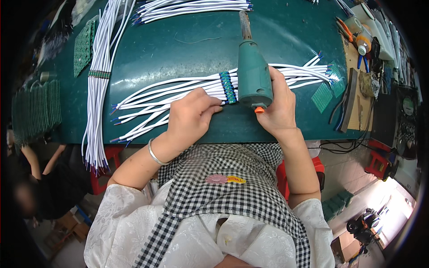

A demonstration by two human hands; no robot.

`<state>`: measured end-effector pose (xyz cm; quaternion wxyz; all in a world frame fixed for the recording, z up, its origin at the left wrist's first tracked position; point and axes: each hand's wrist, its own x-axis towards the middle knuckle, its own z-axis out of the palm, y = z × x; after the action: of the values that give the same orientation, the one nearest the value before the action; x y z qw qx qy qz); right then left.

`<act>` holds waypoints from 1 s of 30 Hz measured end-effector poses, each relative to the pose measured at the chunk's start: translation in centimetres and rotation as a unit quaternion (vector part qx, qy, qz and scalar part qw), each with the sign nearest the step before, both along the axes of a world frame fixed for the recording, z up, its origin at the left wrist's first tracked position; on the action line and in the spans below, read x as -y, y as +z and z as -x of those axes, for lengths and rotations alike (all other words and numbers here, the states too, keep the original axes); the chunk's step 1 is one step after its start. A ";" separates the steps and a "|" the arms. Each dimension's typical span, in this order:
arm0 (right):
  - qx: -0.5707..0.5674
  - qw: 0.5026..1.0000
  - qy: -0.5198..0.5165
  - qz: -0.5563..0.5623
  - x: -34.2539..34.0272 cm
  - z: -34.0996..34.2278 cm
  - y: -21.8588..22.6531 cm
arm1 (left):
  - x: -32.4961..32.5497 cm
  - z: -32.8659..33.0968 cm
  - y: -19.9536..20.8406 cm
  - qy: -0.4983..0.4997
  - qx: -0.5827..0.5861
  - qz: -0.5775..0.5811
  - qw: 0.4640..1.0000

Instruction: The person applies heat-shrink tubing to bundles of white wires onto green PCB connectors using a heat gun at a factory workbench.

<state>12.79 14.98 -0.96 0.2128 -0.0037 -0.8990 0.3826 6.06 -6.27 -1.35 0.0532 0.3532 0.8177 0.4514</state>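
Observation:
A bundle of white cables (pixel 170 88) with blue and brown wire ends lies across the green table before me. Around its middle runs a narrow strip of small green circuit boards (pixel 228 87). My left hand (pixel 192 111) is closed, thumb and fingers pinching the nearest white cable just left of that strip. In my right hand (pixel 280 100) is a green heat gun (pixel 254 71), its metal nozzle (pixel 245 26) pointing away from me and an orange part at its near end. The tool's body hides part of the cables right of the strip.
Another cable bundle (pixel 99 94) hangs over the table's front edge at left, and more cables (pixel 192 10) lie at the back. Green board panels (pixel 322 97) sit right of the work. Orange-handled pliers (pixel 344 29) and a bottle (pixel 363 45) stand at far right. Another person (pixel 53 183) sits lower left.

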 end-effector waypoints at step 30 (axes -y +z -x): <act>0.051 0.996 0.011 0.079 -1.4 -6.6 -2.0 | -0.9 0.4 -0.1 -0.042 -0.038 0.016 0.998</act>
<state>19.34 16.34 -2.98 0.1620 -0.0300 -0.8756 0.4540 5.71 -5.33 -1.42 0.0467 0.4032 0.8107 0.4219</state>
